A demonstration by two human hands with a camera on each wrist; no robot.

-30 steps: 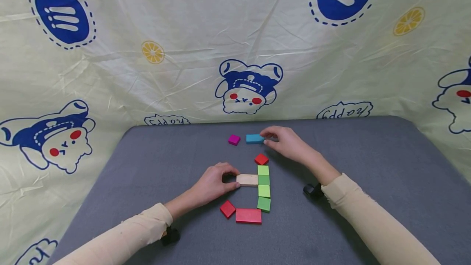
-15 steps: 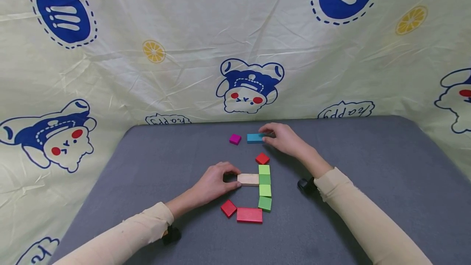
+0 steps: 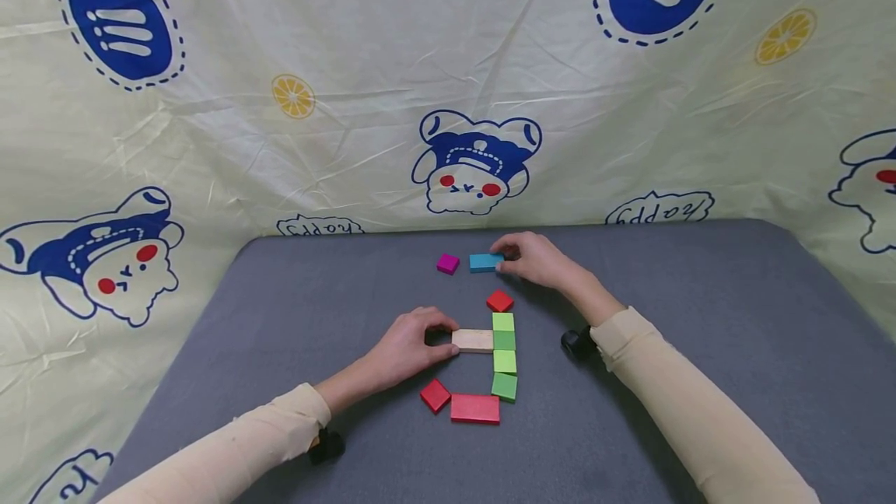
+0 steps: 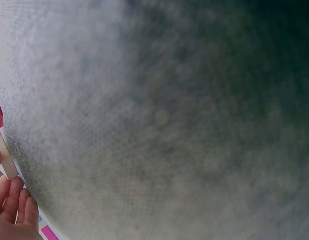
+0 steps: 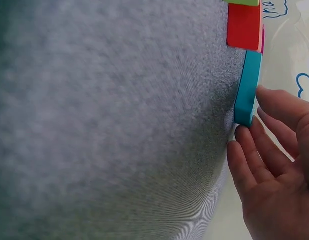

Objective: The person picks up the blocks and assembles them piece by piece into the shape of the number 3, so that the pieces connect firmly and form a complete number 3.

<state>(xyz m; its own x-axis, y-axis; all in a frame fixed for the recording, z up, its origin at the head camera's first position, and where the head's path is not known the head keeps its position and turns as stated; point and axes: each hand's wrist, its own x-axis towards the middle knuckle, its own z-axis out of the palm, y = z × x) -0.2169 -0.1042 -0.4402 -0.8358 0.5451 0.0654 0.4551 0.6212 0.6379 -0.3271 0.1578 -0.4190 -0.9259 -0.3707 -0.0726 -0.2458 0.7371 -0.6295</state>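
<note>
My left hand [image 3: 409,344] pinches the left end of a plain wooden block [image 3: 474,341] between thumb and fingers. That block's right end meets a column of several green blocks [image 3: 505,362], light and dark by turns. Farther back, my right hand [image 3: 535,259] holds the right end of a flat blue block [image 3: 483,263], its thumb along the near side. The right wrist view has this blue block [image 5: 248,87] lying on the table, thumb and fingertips at its end. Only part of the left hand [image 4: 14,205] shows at the left wrist view's edge.
A magenta block [image 3: 448,264] lies left of the blue one. One red block [image 3: 500,301] sits cornerwise above the green column. Near its foot are a long red block [image 3: 475,409] and a turned red block [image 3: 435,396]. The grey table [image 3: 315,294] backs onto a printed curtain [image 3: 364,162].
My right hand has shifted slightly left over the end of the blue block, and its forearm has swung inward. The left hand and the blocks stay as they were.
</note>
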